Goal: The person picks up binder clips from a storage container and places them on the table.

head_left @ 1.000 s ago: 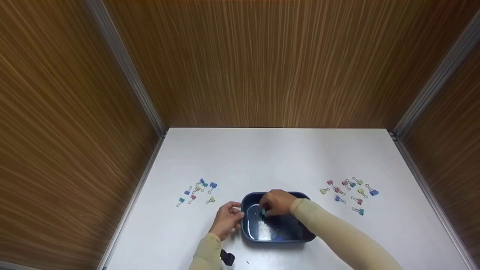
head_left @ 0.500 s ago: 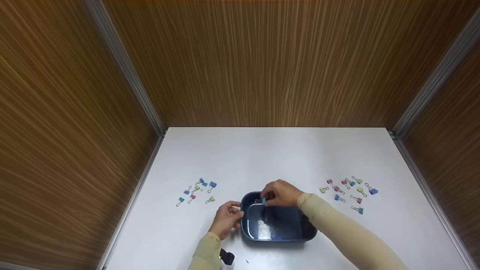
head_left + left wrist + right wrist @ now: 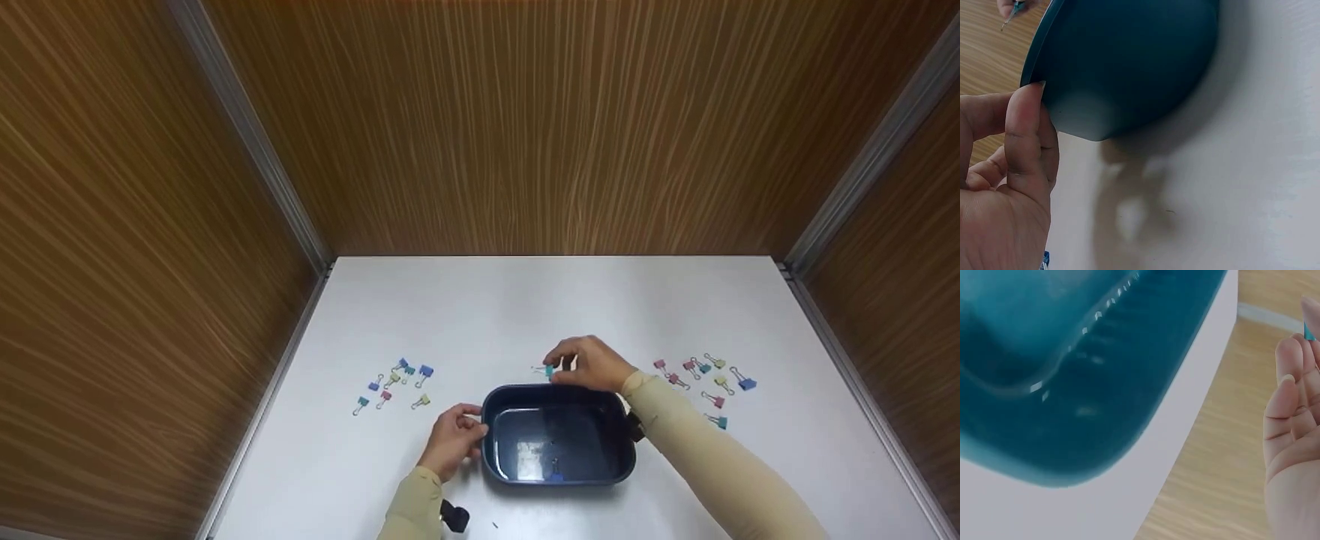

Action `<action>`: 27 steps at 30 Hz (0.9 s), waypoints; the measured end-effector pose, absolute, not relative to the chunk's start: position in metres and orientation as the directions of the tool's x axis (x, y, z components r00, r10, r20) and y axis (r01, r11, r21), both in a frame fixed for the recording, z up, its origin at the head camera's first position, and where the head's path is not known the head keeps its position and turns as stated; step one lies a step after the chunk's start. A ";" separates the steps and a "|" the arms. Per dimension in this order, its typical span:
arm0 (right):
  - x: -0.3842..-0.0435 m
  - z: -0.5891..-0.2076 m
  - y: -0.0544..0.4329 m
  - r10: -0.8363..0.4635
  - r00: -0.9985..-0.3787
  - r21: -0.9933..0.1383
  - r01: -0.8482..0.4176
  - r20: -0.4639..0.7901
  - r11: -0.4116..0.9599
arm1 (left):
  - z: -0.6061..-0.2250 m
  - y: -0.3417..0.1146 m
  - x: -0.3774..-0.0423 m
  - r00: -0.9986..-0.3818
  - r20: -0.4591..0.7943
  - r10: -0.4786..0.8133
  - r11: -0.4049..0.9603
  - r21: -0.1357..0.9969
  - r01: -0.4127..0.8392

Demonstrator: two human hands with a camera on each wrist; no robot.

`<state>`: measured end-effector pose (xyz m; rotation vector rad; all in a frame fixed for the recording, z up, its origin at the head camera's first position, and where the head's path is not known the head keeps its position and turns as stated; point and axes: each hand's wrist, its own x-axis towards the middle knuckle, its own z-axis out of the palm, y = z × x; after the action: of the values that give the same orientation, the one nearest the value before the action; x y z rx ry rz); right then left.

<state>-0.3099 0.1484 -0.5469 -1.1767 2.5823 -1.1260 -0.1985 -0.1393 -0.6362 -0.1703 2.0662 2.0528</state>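
My right hand (image 3: 592, 365) pinches a teal binder clip (image 3: 549, 370) above the table, just beyond the far rim of a dark blue plastic tub (image 3: 517, 481). The clip's wire handles point left. In the right wrist view only a sliver of the teal clip (image 3: 1309, 331) shows between the fingertips. My left hand (image 3: 453, 439) holds the tub's left rim with thumb and fingers, as the left wrist view shows close up. Inside the tub, near its front wall, lies a blue binder clip (image 3: 556, 475).
Several loose binder clips lie on the white table (image 3: 487, 315) to the left, among them a yellow clip (image 3: 424, 399). Another scattered group lies to the right, with a blue clip (image 3: 747, 384). Wood-patterned walls (image 3: 555, 150) enclose the table.
My right hand has lifted the teal clip out of the tub and moved away and to the right, past the far rim. My left hand stays at the left rim.
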 end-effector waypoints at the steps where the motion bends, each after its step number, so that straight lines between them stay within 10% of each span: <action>1: -0.311 -0.545 0.152 -0.669 -0.715 -0.661 -0.604 0.201 0.446 | -0.636 -0.139 -0.198 -0.968 -0.241 0.074 0.018 0.971 -0.240; 27: -0.302 -0.600 0.263 -0.346 -0.937 -0.712 -0.269 0.038 0.649 | -0.635 -0.137 -0.197 -0.969 -0.241 0.050 0.034 0.970 -0.239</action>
<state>-0.3016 0.2629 -0.6004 -0.5167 2.7597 -1.1668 -0.1966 -0.1371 -0.6345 -0.1959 2.0977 2.0391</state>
